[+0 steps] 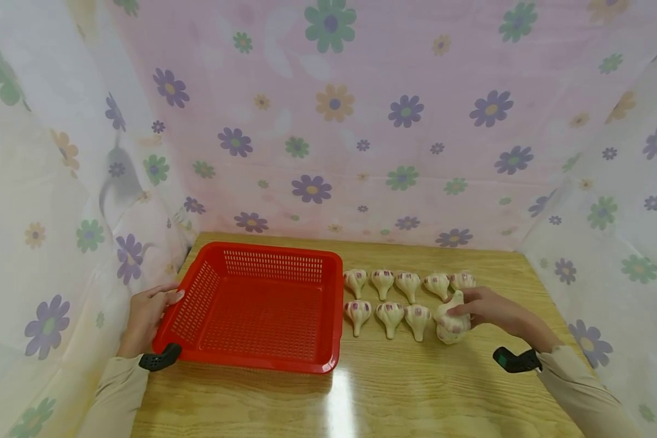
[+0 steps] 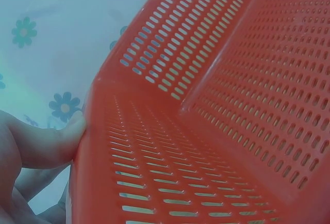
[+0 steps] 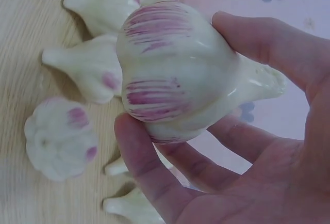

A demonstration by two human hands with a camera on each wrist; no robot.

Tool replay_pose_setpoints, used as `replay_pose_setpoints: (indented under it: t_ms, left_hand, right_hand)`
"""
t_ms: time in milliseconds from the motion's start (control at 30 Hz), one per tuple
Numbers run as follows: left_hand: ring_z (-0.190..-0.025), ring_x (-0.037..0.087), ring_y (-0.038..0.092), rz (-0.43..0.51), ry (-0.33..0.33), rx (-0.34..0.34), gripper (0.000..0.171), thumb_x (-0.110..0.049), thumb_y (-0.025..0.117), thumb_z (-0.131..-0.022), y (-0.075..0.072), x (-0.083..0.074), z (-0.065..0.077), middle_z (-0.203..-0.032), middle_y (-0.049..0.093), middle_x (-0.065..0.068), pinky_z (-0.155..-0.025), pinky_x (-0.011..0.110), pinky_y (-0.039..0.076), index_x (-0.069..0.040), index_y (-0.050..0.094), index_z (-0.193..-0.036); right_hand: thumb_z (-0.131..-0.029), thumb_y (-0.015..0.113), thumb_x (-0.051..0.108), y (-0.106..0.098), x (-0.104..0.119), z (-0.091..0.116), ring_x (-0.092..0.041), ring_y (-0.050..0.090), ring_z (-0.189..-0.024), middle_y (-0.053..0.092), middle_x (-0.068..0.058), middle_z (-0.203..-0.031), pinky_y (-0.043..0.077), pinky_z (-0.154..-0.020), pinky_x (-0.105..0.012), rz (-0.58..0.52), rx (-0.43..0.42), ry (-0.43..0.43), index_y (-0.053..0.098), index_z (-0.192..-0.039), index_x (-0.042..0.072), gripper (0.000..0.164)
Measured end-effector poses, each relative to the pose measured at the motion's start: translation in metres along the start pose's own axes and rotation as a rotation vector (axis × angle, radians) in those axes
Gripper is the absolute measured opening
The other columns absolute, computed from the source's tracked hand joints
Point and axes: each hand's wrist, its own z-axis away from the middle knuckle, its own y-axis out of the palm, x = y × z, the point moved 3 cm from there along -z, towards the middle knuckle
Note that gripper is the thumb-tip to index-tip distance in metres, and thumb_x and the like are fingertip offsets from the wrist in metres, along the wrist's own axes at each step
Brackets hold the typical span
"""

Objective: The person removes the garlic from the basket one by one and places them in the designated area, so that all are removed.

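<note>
My left hand (image 1: 145, 317) grips the left rim of a red plastic basket (image 1: 328, 316). In the left wrist view the thumb lies on the basket's rim (image 2: 85, 172), and the other fingers are partly hidden outside the wall. A garlic bulb (image 3: 170, 69) with purple streaks is in my right hand (image 1: 495, 310), held between thumb and fingers. Seen from the head, this bulb is at the right end of the front row, its neck pointing up. Closest behind it sits another garlic bulb (image 1: 463, 278), partly covered by the right hand.
Several more garlic bulbs (image 1: 390, 316) lie in two rows right of the basket, most with necks toward me. The wooden table (image 1: 405, 389) ends at a flowered curtain (image 1: 356, 140) at the back, with similar cloth on both sides. Perforated walls surround the basket's bare floor.
</note>
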Motion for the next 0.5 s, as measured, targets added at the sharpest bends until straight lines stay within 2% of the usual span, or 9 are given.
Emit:
replay_pose_setpoints:
  t_ms: [133,300,400,467,500]
  left_hand:
    - [-0.073,0.013,0.065,0.004,0.000,0.000,0.050,-0.018,0.061,-0.090,0.000,0.000,0.000,-0.080,0.065,-0.011,-0.066,0.034,0.056,0.001,0.049,-0.135]
    - [-0.072,0.013,0.065,0.009,-0.004,-0.002,0.050,-0.018,0.062,-0.090,0.000,0.001,0.000,-0.079,0.065,-0.011,-0.066,0.033,0.056,0.002,0.049,-0.135]
    - [-0.073,0.012,0.065,-0.003,-0.006,-0.003,0.052,-0.019,0.062,-0.090,0.000,0.001,-0.001,-0.080,0.065,-0.011,-0.066,0.034,0.056,0.002,0.048,-0.136]
    - [-0.073,0.012,0.065,-0.011,-0.006,-0.004,0.052,-0.020,0.062,-0.090,0.000,0.001,-0.001,-0.080,0.064,-0.011,-0.066,0.034,0.056,0.002,0.048,-0.136]
    - [-0.073,0.012,0.065,-0.009,-0.006,-0.004,0.052,-0.020,0.062,-0.090,0.000,0.001,-0.001,-0.081,0.064,-0.011,-0.066,0.034,0.056,0.001,0.048,-0.136]
  right_hand:
    - [-0.092,0.062,0.024,-0.004,-0.008,0.005,-0.024,0.043,-0.064,0.036,-0.010,-0.074,0.045,-0.064,-0.042,-0.012,0.009,-0.009,0.034,-0.076,0.006,0.036]
    - [-0.093,0.060,0.024,-0.010,-0.019,0.008,-0.024,0.047,-0.067,0.041,-0.010,-0.078,0.047,-0.066,-0.042,-0.041,0.011,0.017,0.041,-0.082,0.004,0.029]
    - [-0.093,0.059,0.024,-0.013,-0.027,0.010,-0.023,0.048,-0.067,0.040,-0.009,-0.078,0.046,-0.065,-0.041,-0.048,0.002,0.049,0.039,-0.081,0.005,0.030]
    - [-0.093,0.060,0.025,-0.015,-0.032,0.012,-0.023,0.047,-0.066,0.036,-0.016,-0.076,0.044,-0.062,-0.040,-0.048,-0.011,0.078,0.032,-0.079,0.003,0.038]
    - [-0.093,0.060,0.026,-0.016,-0.035,0.013,-0.023,0.050,-0.068,0.040,-0.022,-0.082,0.045,-0.064,-0.040,-0.045,-0.016,0.094,0.037,-0.082,-0.001,0.036]
